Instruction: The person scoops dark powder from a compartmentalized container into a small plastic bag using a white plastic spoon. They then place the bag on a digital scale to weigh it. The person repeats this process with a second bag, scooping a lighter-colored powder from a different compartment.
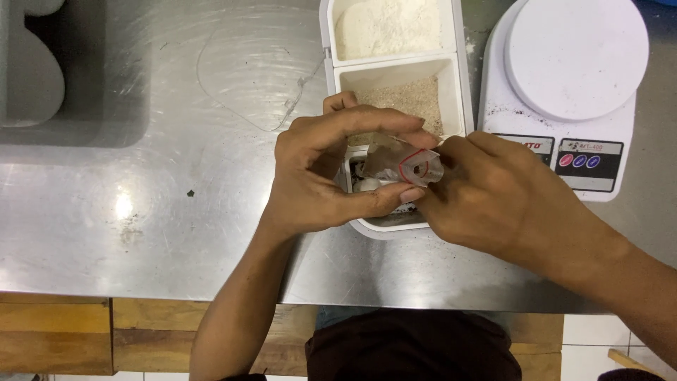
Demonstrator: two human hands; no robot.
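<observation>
Both hands pinch a small clear plastic bag over a white divided container on a steel counter.

The left hand [321, 173] curls around the clear plastic bag [405, 161], thumb and fingers closed on it; the right hand [493, 194] grips the bag's other side with its fingertips. The bag, marked with a red line, hangs above the nearest compartment of the divided container [395, 70], which sits toward the counter's far edge and holds white powder and tan granules. A white digital kitchen scale [571, 85] stands just beside it, toward the steel counter's [141, 212] right end.
</observation>
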